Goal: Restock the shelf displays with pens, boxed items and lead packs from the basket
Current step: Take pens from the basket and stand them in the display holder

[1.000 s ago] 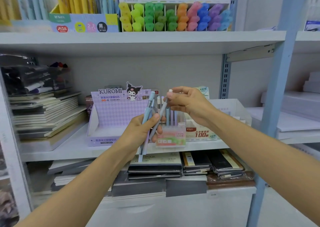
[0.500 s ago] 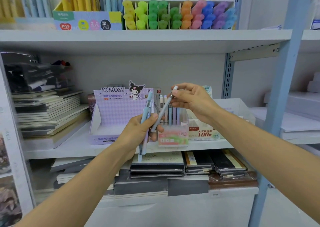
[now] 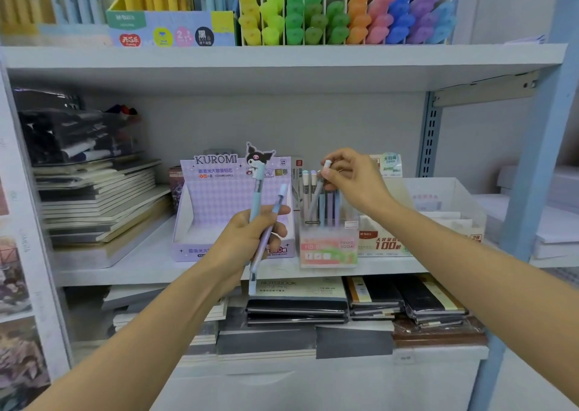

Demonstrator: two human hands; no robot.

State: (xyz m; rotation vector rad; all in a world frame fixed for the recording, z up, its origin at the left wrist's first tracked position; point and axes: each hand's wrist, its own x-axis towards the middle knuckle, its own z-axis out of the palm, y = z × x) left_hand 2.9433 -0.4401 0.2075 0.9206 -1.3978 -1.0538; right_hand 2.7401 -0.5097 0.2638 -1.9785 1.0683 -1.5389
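Fingertips [image 3: 340,167] of the right hand [image 3: 357,185] pinch the capped top of one grey pen [image 3: 315,199]. Its lower end dips among the pens standing in the clear pen holder [image 3: 329,248] on the middle shelf [image 3: 141,269]. It is best lowered straight into a free gap and released only once seated. To the left and nearer, the left hand [image 3: 247,244] curls round two pens [image 3: 257,197]. Roughly five stand in the holder; the exact count is unclear.
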